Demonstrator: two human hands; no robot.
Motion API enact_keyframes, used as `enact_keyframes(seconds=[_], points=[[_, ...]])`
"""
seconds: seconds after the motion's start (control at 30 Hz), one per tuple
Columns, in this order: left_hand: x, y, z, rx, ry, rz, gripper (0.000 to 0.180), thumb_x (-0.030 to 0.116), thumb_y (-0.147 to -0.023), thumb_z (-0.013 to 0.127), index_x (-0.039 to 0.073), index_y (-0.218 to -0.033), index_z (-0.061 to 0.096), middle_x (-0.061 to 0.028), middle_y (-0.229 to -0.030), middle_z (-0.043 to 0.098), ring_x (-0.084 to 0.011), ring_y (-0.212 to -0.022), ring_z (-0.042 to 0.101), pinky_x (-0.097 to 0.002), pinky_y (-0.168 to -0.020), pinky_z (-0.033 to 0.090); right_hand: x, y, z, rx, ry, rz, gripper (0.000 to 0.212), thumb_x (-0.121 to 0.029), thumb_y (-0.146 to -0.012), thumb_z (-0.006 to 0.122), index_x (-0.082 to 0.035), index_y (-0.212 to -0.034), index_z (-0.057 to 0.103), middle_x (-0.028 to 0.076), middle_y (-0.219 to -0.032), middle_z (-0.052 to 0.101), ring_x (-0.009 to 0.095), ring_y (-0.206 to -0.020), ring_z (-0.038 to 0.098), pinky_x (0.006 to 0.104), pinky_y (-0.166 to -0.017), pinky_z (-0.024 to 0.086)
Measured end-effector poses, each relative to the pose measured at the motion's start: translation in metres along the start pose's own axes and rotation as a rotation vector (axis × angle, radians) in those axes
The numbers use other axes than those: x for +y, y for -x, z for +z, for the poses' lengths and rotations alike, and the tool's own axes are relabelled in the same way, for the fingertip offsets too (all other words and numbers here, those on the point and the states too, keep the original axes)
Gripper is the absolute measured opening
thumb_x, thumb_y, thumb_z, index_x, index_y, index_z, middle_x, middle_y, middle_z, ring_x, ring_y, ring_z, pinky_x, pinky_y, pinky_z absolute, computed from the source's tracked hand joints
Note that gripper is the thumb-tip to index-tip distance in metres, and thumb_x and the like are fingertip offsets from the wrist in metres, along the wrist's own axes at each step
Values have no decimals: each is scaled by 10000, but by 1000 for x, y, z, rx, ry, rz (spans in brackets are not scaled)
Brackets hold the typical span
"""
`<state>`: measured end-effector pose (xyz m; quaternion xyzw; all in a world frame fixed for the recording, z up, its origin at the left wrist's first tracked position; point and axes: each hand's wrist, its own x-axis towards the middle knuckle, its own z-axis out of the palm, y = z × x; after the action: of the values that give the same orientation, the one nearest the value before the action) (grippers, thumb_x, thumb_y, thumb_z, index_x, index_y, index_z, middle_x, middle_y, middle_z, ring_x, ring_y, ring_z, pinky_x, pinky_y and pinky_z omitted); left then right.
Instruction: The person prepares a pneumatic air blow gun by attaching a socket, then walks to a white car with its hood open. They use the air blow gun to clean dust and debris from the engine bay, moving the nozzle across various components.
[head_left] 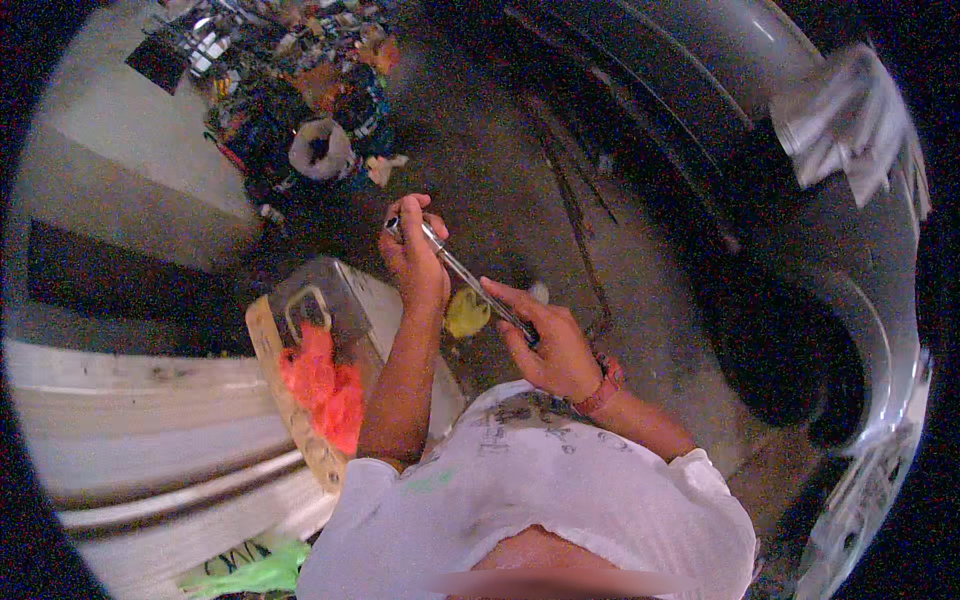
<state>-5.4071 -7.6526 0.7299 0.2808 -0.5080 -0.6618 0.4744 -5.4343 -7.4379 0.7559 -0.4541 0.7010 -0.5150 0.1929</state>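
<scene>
Tyre, large and black (760, 300), curving down the right side of the view with a crumpled pale cloth or paper (850, 120) lying on its upper shoulder. Dark, stained concrete floor (520, 170) fills the middle. Pale painted ledge or body panel (150, 420) sweeps across the lower left. Heap of mixed coloured scraps and small parts (300, 90) lies at the top, well apart from the hands. Grey metal box with a wire handle (320, 295) sits just left of the left forearm, bright orange-red rag or netting (325, 385) bunched against it on a worn wooden board (290, 400). Small yellowish rounded object (466, 313) lies on the floor below and between the two hands; kind not clear.

Slim silver metal rod-shaped tool (462, 272) is held in the air in front of the chest. Its long axis runs on a diagonal, upper left to lower right. Left hand (412, 255) has its fingers curled shut round the upper end, farther from the body. Right hand (545, 340), a reddish band at the wrist, pinches the lower end, fingers closed on it, nearer the body. Both hands touch it, one at each end, bare shaft between. Tool looks thin, straight, shiny; end details too small to tell.
</scene>
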Motion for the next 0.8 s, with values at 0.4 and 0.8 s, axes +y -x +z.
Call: enact_keyframes(seconds=[0.4,0.8], points=[[44,-341,-37,202,-117,240,264,318,-1070,556,67,-1092,634,-18,-667,625,-72,-534,499,-242,-523,369,4,-365,90,-158,-13,-175,572,-28,-944,601,-115,-1504,524,197,-1092,737,301,-634,681,375,-607,538],[9,-681,-2,-18,-125,183,590,475,-1077,525,173,-1573,420,-37,-889,702,-37,-516,461,-202,-446,354,83,-735,113,-62,-138,-431,484,-155,-1010,608,-72,-1481,532,97,-1013,728,178,-666,643,330,-617,514]])
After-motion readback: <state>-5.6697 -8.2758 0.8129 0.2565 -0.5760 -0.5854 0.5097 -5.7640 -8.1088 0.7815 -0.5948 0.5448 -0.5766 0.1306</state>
